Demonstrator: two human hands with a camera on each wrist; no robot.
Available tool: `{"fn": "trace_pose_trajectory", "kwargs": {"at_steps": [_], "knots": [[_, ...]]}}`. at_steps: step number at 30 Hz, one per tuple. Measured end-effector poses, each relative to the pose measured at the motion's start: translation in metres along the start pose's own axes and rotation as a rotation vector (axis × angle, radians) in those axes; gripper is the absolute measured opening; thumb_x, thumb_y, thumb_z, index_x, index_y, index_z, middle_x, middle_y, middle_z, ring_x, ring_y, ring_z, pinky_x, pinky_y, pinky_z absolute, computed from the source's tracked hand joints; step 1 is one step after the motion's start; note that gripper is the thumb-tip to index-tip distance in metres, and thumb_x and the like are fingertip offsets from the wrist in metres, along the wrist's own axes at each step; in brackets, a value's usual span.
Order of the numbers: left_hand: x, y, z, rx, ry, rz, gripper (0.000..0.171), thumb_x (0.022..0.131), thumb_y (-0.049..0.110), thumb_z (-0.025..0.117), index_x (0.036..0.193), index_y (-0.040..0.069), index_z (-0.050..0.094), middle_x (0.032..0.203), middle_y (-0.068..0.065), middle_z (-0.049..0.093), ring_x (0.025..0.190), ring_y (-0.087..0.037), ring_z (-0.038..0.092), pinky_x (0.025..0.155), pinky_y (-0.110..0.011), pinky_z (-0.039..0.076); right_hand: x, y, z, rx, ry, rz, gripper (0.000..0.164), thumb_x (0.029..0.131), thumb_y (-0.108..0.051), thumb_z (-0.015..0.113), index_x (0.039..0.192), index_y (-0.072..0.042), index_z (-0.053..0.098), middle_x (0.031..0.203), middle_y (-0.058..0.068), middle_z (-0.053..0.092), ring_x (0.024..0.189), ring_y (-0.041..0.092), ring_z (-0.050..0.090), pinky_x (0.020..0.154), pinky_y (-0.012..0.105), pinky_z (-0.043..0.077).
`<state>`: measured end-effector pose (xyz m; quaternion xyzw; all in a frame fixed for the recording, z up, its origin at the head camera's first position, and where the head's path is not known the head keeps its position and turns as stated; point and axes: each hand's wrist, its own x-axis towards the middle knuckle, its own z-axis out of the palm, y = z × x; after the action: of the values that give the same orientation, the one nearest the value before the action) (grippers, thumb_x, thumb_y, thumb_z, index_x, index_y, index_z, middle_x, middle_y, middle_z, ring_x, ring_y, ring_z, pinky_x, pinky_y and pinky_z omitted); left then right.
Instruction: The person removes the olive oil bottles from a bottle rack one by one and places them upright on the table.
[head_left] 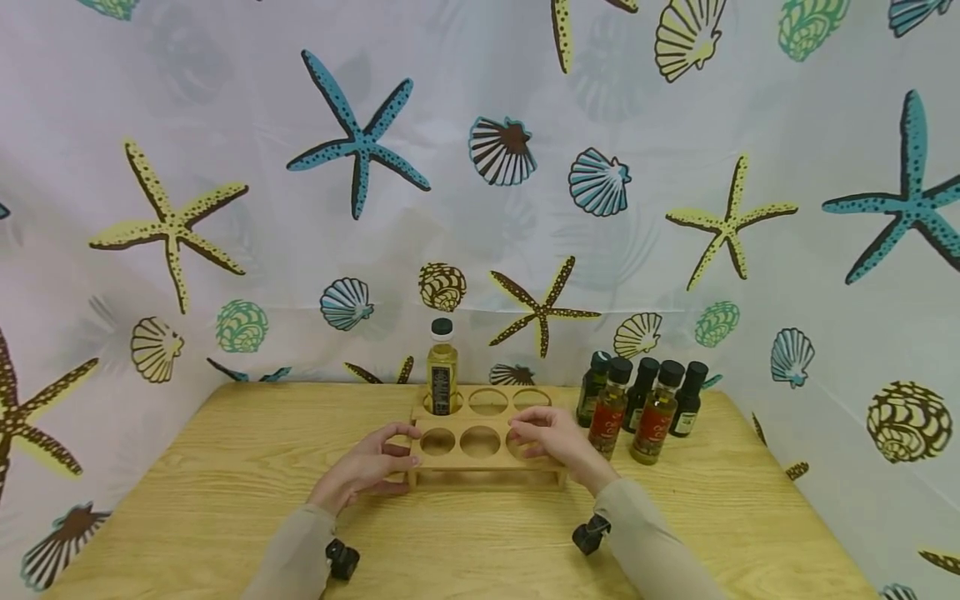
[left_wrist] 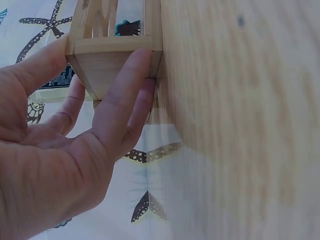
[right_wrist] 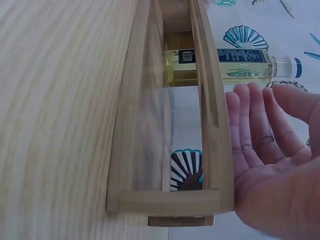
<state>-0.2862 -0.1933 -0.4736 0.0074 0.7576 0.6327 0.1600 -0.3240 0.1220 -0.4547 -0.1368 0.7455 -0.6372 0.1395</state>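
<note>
A tiered wooden rack [head_left: 495, 467] with round holes stands on the table. One clear bottle of yellow oil [head_left: 442, 371] with a dark green cap sits upright in its back left hole. My left hand [head_left: 371, 462] is at the rack's left end; in the left wrist view its fairly straight fingers [left_wrist: 122, 95] touch the end panel, not wrapped round it. Over the front right hole is my right hand [head_left: 551, 437], loosely bent and holding nothing. The right wrist view shows that hand [right_wrist: 277, 145] palm toward the rack's upper board, with the fingertips close to it.
Right of the rack stand several bottles: two with red labels [head_left: 607, 412] [head_left: 655, 417] in front, and dark ones [head_left: 686, 404] behind. A curtain [head_left: 450, 233] printed with starfish and shells hangs behind the wooden table [head_left: 247, 450].
</note>
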Motion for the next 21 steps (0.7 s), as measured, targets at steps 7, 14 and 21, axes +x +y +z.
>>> {"fn": "trace_pose_trajectory", "kwargs": {"at_steps": [7, 14, 21], "knots": [[0.001, 0.000, 0.000, -0.001, 0.009, 0.009, 0.047, 0.092, 0.011, 0.069, 0.136, 0.011, 0.050, 0.127, -0.021, 0.051, 0.102, -0.026, 0.062, 0.080, -0.045, 0.060, 0.008, -0.004, 0.009, 0.004, -0.014, 0.004, 0.033, 0.096, -0.020, 0.064, 0.122, 0.001, 0.065, 0.111, 0.019, 0.069, 0.092, 0.020, 0.069, 0.076, 0.033, 0.061], [0.000, 0.001, 0.000, 0.005, 0.009, 0.005, 0.047, 0.092, 0.012, 0.069, 0.135, 0.012, 0.050, 0.128, -0.022, 0.050, 0.103, -0.027, 0.063, 0.080, -0.045, 0.060, 0.019, -0.009, 0.023, -0.034, -0.012, 0.000, 0.033, 0.096, -0.019, 0.065, 0.121, 0.002, 0.064, 0.117, 0.023, 0.066, 0.099, 0.030, 0.067, 0.076, 0.036, 0.061], [0.000, 0.000, -0.001, 0.004, -0.010, 0.011, 0.050, 0.091, 0.015, 0.071, 0.136, 0.011, 0.049, 0.130, -0.023, 0.048, 0.105, -0.029, 0.062, 0.081, -0.045, 0.060, 0.026, -0.013, 0.036, -0.016, 0.002, 0.042, 0.034, 0.096, -0.016, 0.064, 0.123, 0.004, 0.062, 0.118, 0.024, 0.065, 0.101, 0.036, 0.064, 0.071, 0.034, 0.060]]}}
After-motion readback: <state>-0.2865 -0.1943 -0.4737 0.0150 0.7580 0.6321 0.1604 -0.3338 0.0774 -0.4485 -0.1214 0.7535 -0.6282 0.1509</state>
